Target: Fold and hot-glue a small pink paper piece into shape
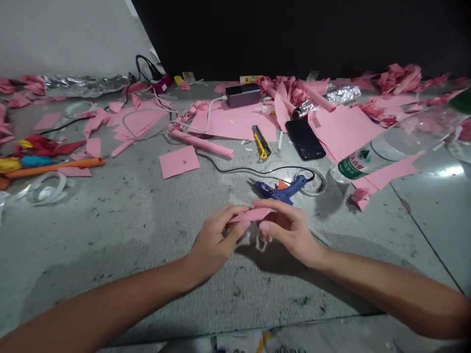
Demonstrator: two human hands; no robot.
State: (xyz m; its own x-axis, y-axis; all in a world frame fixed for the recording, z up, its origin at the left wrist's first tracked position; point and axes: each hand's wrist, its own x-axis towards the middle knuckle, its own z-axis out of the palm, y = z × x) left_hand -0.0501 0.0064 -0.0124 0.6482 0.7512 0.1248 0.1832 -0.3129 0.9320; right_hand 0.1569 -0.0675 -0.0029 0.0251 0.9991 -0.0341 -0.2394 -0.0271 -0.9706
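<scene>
A small folded piece of pink paper (253, 214) is held above the grey table, near the middle of the view. My left hand (220, 235) pinches its left end between thumb and fingers. At its right end is my right hand (289, 228), with the fingers curved along the paper's far edge and the thumb bent below, the two a little apart. Just beyond my hands lies a blue glue gun (279, 190) with its nozzle pointing left. A square pink sheet (179, 162) lies flat to the left.
Behind are a yellow cutter (261, 142), a black phone (305, 139), a power bank (243, 95) and a rolled pink tube (202, 143). A plastic bottle (390, 152) lies at the right. Tape rolls, cables, foil and pink scraps are spread around.
</scene>
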